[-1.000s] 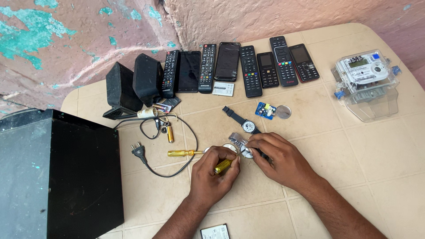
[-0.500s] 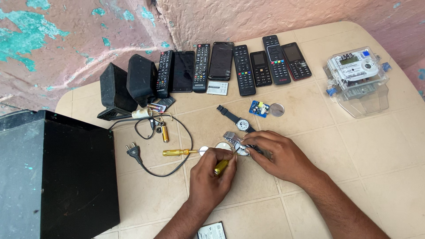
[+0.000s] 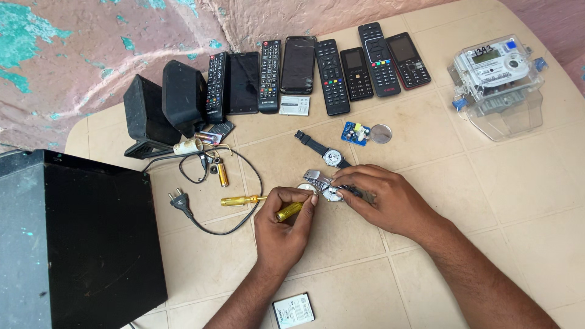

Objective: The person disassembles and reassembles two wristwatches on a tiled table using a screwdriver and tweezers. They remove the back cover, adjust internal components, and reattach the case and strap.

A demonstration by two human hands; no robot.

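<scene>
Left hand (image 3: 283,228) fingers grip a yellow screwdriver (image 3: 289,211); right hand (image 3: 384,201) fingers pinch a metal wristwatch (image 3: 322,186).

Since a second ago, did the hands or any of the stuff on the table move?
Hardly anything changed. The left hand still grips the small yellow screwdriver, tip at the metal watch, which the right hand still steadies. The other screwdriver, black-strap watch and remotes lie where they were; only the camera shifted.
</scene>
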